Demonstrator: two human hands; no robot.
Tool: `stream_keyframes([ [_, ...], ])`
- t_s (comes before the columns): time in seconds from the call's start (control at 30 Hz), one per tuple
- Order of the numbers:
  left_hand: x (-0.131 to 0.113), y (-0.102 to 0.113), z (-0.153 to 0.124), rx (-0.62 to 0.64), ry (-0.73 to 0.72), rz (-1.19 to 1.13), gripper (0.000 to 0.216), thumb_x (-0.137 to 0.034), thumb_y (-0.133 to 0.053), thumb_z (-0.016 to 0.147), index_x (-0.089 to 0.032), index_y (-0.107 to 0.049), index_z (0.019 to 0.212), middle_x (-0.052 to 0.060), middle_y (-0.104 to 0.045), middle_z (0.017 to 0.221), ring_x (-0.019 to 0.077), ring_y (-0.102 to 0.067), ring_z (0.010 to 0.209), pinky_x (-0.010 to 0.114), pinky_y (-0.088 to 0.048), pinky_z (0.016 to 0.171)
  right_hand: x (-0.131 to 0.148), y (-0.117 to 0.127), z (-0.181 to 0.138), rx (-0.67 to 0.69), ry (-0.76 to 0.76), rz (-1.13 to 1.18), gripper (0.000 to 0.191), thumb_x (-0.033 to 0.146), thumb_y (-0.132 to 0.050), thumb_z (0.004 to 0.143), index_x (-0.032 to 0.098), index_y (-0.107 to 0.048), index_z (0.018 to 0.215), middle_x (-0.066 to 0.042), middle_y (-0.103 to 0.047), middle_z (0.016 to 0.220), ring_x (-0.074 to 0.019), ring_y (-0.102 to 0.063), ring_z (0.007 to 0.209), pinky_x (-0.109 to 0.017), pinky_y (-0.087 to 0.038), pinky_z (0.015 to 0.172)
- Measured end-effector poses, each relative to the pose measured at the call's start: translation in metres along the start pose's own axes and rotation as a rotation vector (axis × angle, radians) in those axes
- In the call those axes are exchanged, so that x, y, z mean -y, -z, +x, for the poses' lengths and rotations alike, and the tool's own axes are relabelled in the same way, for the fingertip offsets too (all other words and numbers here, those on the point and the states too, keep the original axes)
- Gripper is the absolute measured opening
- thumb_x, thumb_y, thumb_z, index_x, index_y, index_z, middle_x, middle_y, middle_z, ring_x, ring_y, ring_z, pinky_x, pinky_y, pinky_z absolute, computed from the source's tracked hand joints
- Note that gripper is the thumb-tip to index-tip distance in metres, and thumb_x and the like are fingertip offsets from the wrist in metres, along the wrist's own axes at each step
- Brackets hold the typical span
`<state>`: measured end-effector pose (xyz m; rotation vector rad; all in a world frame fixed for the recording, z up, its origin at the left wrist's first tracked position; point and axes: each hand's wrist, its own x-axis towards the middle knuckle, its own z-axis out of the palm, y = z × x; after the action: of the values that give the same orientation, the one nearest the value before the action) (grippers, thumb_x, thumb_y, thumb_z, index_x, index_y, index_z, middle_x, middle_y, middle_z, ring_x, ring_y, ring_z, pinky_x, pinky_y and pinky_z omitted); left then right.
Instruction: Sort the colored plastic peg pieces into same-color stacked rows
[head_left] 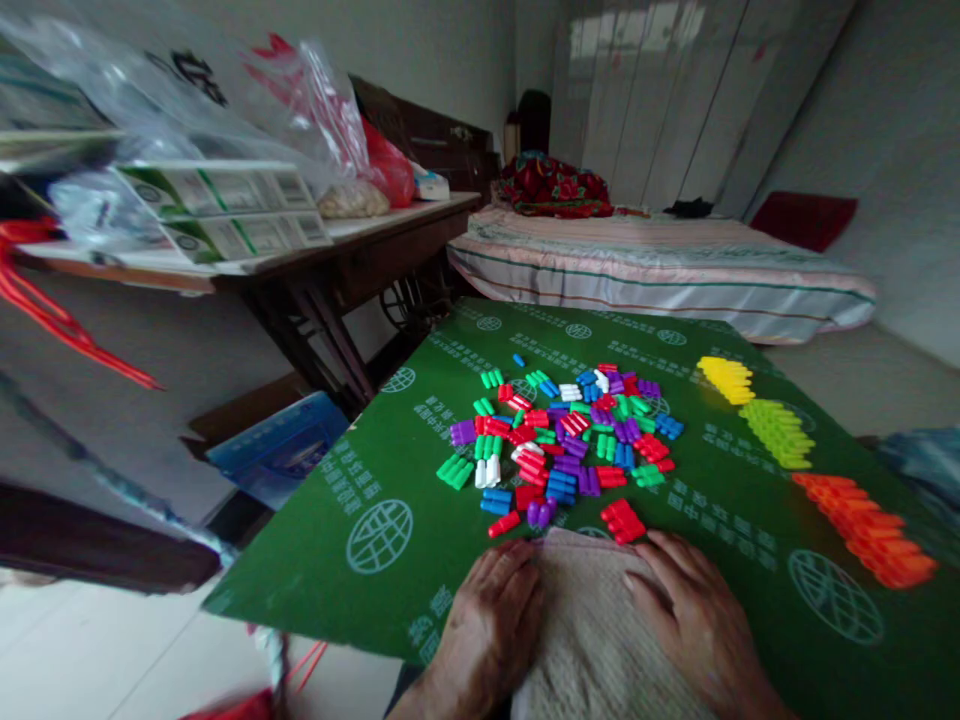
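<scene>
My left hand [496,605] rests on the green board [300,580] near its close edge, fingers lying flat, with a single red piece [504,524] just beyond the fingertips. To the right, my right hand [694,605] also lies palm down, thumb apart and fingers stretched, close to a red ribbed plastic block [622,521]. Neither hand holds anything. Between them is a beige-grey textured cloth [600,620]. Ahead spreads a loose pile of small ribbed plastic blocks [570,450] in red, green, blue, purple and white.
Along the board's right side lie sorted groups: yellow blocks [725,380], lime-green blocks [778,434] and orange blocks [866,530]. A table [420,225] at left carries boxes [232,210] and plastic bags [322,110]. Behind stands a bed [660,260] with a red floral blanket [555,185].
</scene>
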<state>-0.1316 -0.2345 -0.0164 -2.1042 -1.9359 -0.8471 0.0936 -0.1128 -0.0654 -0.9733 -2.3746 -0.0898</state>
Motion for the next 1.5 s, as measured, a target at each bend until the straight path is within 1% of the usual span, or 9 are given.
stream_keyframes([
  [0.23,0.015,-0.011,-0.003,-0.111,-0.068,0.19,0.018,-0.023,-0.05,0.086,-0.017,-0.064,0.095,0.011,-0.07,0.109,0.0197,-0.067,0.099,0.031,-0.059,0.083,0.001,-0.008,0.001,-0.036,0.001,-0.025,0.03,0.038,-0.053,0.088,0.021,-0.068,0.107,-0.008,-0.069,0.112,-0.025,-0.062,0.104,-0.04,-0.049,0.091],
  [0.4,0.024,-0.017,-0.002,-0.114,-0.084,0.261,0.022,-0.028,-0.053,0.084,-0.019,-0.065,0.1,0.011,-0.067,0.119,0.0221,-0.064,0.107,0.034,-0.059,0.083,0.005,-0.006,0.007,-0.006,-0.03,-0.049,0.027,0.033,-0.054,0.086,0.022,-0.068,0.106,-0.007,-0.069,0.112,-0.0245,-0.063,0.102,-0.039,-0.05,0.091],
  [0.53,0.029,-0.022,-0.003,-0.109,-0.089,0.224,0.024,-0.031,-0.052,0.084,-0.02,-0.066,0.101,0.009,-0.068,0.117,0.0215,-0.064,0.106,0.034,-0.058,0.085,0.006,-0.005,0.009,-0.001,-0.061,-0.015,0.026,0.03,-0.055,0.085,0.021,-0.068,0.105,-0.008,-0.069,0.112,-0.0241,-0.062,0.103,-0.039,-0.049,0.092],
  [0.7,0.032,-0.03,-0.006,-0.171,-0.08,0.203,0.025,-0.032,-0.047,0.087,-0.021,-0.066,0.099,0.009,-0.069,0.114,0.0212,-0.065,0.104,0.034,-0.058,0.084,0.006,-0.006,0.01,-0.003,-0.061,0.003,0.026,0.03,-0.055,0.084,0.021,-0.068,0.105,-0.008,-0.069,0.111,-0.0243,-0.062,0.103,-0.039,-0.05,0.092],
  [0.9,0.038,-0.028,-0.006,-0.126,-0.121,0.196,0.028,-0.036,-0.052,0.086,-0.021,-0.063,0.107,0.009,-0.067,0.118,0.0205,-0.064,0.107,0.03,-0.057,0.088,0.011,-0.01,0.012,-0.031,-0.116,0.028,0.024,0.026,-0.059,0.081,0.023,-0.068,0.102,-0.006,-0.069,0.111,-0.0241,-0.062,0.103,-0.04,-0.048,0.094],
  [1.13,0.05,-0.043,-0.008,-0.222,-0.131,0.205,0.03,-0.041,-0.047,0.088,-0.023,-0.062,0.105,0.008,-0.068,0.115,0.0203,-0.064,0.106,0.029,-0.057,0.086,0.013,-0.016,0.013,-0.089,-0.173,0.094,0.027,0.021,-0.061,0.076,0.026,-0.067,0.102,-0.003,-0.069,0.11,-0.0227,-0.062,0.103,-0.038,-0.047,0.095],
  [1.27,0.056,-0.049,-0.008,-0.289,-0.193,0.229,0.03,-0.043,-0.045,0.088,-0.023,-0.063,0.102,0.007,-0.07,0.111,0.0187,-0.066,0.102,0.026,-0.058,0.082,0.012,-0.016,0.013,-0.103,-0.163,0.099,0.025,0.022,-0.062,0.076,0.026,-0.067,0.101,-0.002,-0.069,0.11,-0.022,-0.062,0.102,-0.037,-0.047,0.094],
  [1.37,0.058,-0.049,-0.007,-0.294,-0.194,0.217,0.03,-0.043,-0.045,0.088,-0.025,-0.064,0.102,0.006,-0.07,0.111,0.0175,-0.066,0.1,0.025,-0.058,0.08,0.011,-0.017,0.013,-0.096,-0.151,0.092,0.024,0.023,-0.062,0.077,0.027,-0.067,0.101,-0.002,-0.069,0.11,-0.0217,-0.062,0.101,-0.036,-0.047,0.094],
  [1.5,0.055,-0.037,0.001,-0.251,-0.114,0.186,0.027,-0.037,-0.046,0.088,-0.024,-0.063,0.104,0.008,-0.067,0.118,0.0192,-0.063,0.109,0.029,-0.055,0.089,0.01,-0.017,0.013,-0.101,-0.137,0.084,0.024,0.023,-0.062,0.077,0.027,-0.067,0.1,-0.002,-0.069,0.109,-0.0217,-0.062,0.101,-0.036,-0.047,0.092],
])
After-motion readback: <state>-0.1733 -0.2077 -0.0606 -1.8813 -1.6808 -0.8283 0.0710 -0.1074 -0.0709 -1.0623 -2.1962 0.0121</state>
